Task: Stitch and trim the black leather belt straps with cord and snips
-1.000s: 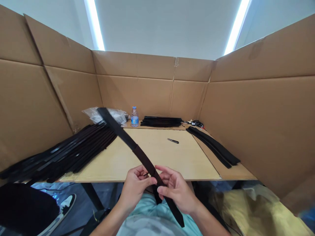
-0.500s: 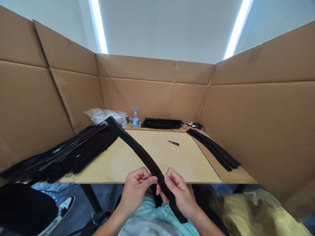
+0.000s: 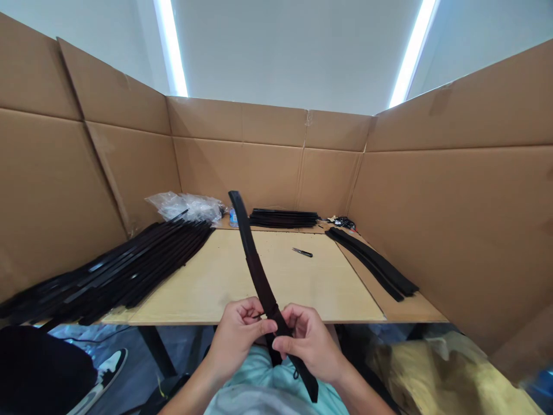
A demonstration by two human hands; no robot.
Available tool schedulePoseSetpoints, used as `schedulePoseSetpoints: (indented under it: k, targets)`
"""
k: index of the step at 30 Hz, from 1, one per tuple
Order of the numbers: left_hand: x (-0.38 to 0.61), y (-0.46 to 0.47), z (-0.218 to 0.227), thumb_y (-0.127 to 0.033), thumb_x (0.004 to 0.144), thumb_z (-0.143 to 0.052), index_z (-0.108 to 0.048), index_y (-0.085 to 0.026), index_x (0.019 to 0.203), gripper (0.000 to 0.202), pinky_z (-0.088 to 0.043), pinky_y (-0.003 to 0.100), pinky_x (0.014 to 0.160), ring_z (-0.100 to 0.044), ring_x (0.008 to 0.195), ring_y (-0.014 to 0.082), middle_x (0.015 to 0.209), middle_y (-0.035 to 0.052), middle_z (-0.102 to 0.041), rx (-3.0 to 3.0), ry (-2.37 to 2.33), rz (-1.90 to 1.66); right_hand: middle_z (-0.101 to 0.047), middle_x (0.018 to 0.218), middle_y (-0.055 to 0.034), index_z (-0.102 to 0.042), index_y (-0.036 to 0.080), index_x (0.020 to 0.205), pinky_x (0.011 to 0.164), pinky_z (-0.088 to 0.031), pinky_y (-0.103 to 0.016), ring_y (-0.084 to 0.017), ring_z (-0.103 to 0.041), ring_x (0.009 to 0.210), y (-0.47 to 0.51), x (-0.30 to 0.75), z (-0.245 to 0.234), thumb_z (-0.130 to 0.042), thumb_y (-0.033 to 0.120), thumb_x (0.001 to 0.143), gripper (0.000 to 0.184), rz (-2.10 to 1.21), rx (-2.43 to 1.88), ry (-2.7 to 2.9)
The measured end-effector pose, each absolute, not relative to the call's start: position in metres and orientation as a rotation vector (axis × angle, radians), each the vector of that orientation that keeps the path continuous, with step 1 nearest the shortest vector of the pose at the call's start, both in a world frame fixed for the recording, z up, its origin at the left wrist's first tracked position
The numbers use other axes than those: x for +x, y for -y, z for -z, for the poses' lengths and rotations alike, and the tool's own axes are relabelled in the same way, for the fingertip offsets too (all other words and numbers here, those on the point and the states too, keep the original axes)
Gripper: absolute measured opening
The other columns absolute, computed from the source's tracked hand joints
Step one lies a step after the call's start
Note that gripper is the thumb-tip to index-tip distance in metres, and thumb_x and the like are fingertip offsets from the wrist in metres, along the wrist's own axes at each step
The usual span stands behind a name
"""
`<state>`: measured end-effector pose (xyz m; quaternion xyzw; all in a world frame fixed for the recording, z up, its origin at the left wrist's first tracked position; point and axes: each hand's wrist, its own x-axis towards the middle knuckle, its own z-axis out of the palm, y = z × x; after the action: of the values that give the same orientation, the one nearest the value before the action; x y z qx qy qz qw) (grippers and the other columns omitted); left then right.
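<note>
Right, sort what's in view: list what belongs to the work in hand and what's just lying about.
In hand: black strip, pinched by left hand and right hand.

Lying about: strip pile at left, back stack, right-side strips, small tool, plastic bag, water bottle, all on the table.

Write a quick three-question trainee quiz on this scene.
1. True or false: the left hand and the right hand both grip one strip.
2. Where does the largest pile of strips lie? A) on the table's left side B) in the table's middle C) on the floor
3. Fill in: the walls around the table are made of ____.
Key: 1 true; 2 A; 3 cardboard.
</note>
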<state>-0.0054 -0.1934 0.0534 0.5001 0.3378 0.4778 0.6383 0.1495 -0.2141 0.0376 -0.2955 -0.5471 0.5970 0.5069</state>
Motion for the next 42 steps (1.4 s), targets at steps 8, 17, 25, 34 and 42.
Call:
schedulePoseSetpoints:
  k: [8, 17, 25, 34, 42]
  targets:
    - [-0.003, 0.196, -0.052, -0.037, 0.059, -0.080, -0.048, -0.015, 0.054, 0.039, -0.032, 0.017, 0.041, -0.045, 0.043, 0.0069, 0.048, -0.0040, -0.053, 1.260, -0.837, -1.174, -0.054, 0.067, 0.0042, -0.041, 0.019, 0.072, 0.040, -0.041, -0.016, -0.006, -0.050, 0.048, 0.217, 0.152, -0.037, -0.081, 0.041, 0.067, 0.046, -1.352, -0.837, 1.348]
    - [-0.003, 0.195, -0.051, -0.041, 0.070, -0.072, -0.047, -0.017, 0.062, 0.036, -0.045, 0.022, 0.048, -0.059, 0.051, 0.0128, 0.059, -0.0006, -0.061, 1.333, -0.842, -1.199, -0.060, 0.077, -0.0015, -0.054, 0.016, 0.086, 0.055, -0.046, -0.021, -0.009, -0.055, 0.060, 0.217, 0.152, -0.042, -0.072, 0.044, 0.078, 0.034, -1.385, -0.645, 1.238]
    - [-0.005, 0.188, -0.039, -0.038, 0.077, -0.067, -0.053, -0.016, 0.071, 0.027, -0.044, 0.022, 0.054, -0.056, 0.058, 0.0126, 0.065, 0.0004, -0.060, 1.462, -0.729, -1.115, -0.060, 0.090, -0.0048, -0.063, 0.018, 0.108, 0.049, -0.044, -0.020, -0.007, -0.049, 0.057, 0.217, 0.146, -0.035, -0.071, 0.040, 0.080, 0.037, -1.390, -0.624, 1.311]
    - [-0.011, 0.194, -0.056, -0.036, 0.084, -0.057, -0.068, -0.014, 0.088, 0.026, -0.048, 0.027, 0.069, -0.062, 0.070, 0.0192, 0.077, 0.0059, -0.069, 1.682, -0.703, -0.976, -0.063, 0.073, -0.0021, -0.057, 0.014, 0.105, 0.042, -0.048, -0.019, -0.008, -0.053, 0.049, 0.218, 0.150, -0.035, -0.070, 0.045, 0.078, 0.043, -1.314, -0.814, 1.366]
    - [-0.005, 0.198, -0.051, -0.046, 0.086, -0.052, -0.061, -0.015, 0.070, 0.036, -0.046, 0.026, 0.058, -0.058, 0.058, 0.0171, 0.056, 0.0029, -0.061, 1.605, -0.671, -0.951, -0.062, 0.055, 0.0037, -0.041, 0.019, 0.086, 0.038, -0.048, -0.019, -0.010, -0.057, 0.038, 0.220, 0.151, -0.041, -0.078, 0.046, 0.067, 0.050, -1.407, -0.883, 1.314]
